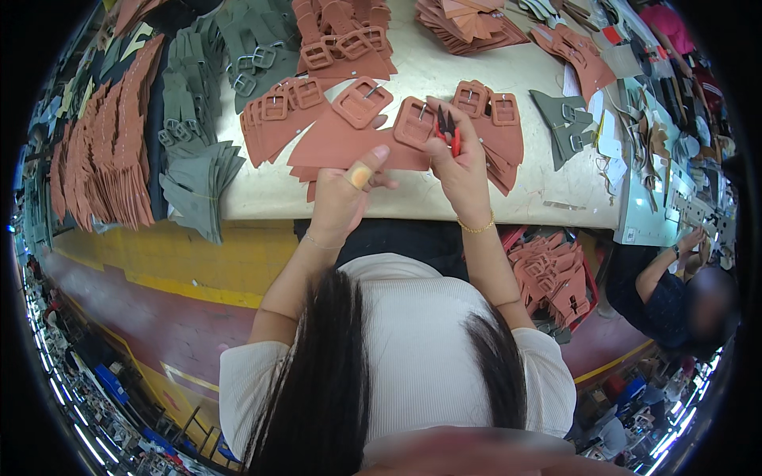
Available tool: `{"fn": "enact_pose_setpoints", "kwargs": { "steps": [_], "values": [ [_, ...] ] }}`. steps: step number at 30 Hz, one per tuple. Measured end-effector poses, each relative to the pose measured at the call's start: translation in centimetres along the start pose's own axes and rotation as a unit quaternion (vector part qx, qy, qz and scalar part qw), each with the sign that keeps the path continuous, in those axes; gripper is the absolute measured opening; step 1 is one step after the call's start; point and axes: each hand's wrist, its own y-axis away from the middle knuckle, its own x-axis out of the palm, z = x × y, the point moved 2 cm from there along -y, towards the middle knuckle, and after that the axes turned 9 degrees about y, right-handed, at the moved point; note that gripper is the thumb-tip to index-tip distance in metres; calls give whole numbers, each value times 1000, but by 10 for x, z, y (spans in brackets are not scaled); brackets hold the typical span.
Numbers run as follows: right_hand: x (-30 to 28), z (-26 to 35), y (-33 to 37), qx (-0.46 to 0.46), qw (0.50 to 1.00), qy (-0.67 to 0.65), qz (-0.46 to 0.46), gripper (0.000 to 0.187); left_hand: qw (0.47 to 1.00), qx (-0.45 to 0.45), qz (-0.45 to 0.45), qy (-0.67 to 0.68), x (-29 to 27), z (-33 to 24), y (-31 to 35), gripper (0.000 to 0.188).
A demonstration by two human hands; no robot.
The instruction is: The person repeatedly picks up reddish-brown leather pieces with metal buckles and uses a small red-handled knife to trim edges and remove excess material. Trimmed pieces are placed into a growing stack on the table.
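Note:
Between my hands is a terracotta leather strap piece (405, 155) with a square, leather-covered buckle (415, 136). My left hand (344, 200) is closed on its near left edge, thumb on top, with a yellowish pad or wrap on one finger. My right hand (463, 176) grips small red-handled snips (455, 142), their dark blades pointing up beside the buckle. Its fingers also reach the buckle's right edge; how firmly they touch it is hidden. Beneath and just beyond lies another terracotta piece (321, 143) with a similar buckle (363, 102).
Fanned terracotta buckle pieces lie left (274, 127) and right (500, 147) on the pale table (262, 198). Green strap stacks (198, 186) stand farther left. Below the table's right side, a red bin (591, 297) holds more pieces. A co-worker (663, 297) sits at the right.

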Motion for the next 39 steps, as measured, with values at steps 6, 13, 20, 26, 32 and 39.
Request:
{"fn": "enact_pose_setpoints", "kwargs": {
  "steps": [6, 13, 20, 26, 32, 39],
  "values": [
    [-13, 2, 8, -103, 973, 204, -37, 39, 998, -12, -13, 66, 0, -9, -1, 37],
    [-13, 14, 10, -216, 908, 351, -75, 30, 993, -13, -2, 114, -3, -6, -3, 34],
    [-11, 17, 9, -206, 912, 349, -59, 28, 999, 15, -12, 45, -3, -6, 2, 26],
    [-11, 19, 8, -206, 918, 333, -57, 28, 1000, 19, -20, -14, 2, -11, 2, 33],
    [-10, 17, 6, -199, 931, 303, -52, 27, 998, 19, -44, -36, 4, -12, 0, 29],
    [-11, 14, 2, -214, 926, 307, -53, 27, 998, 26, -43, -37, 6, -12, -1, 29]
  ]
}}
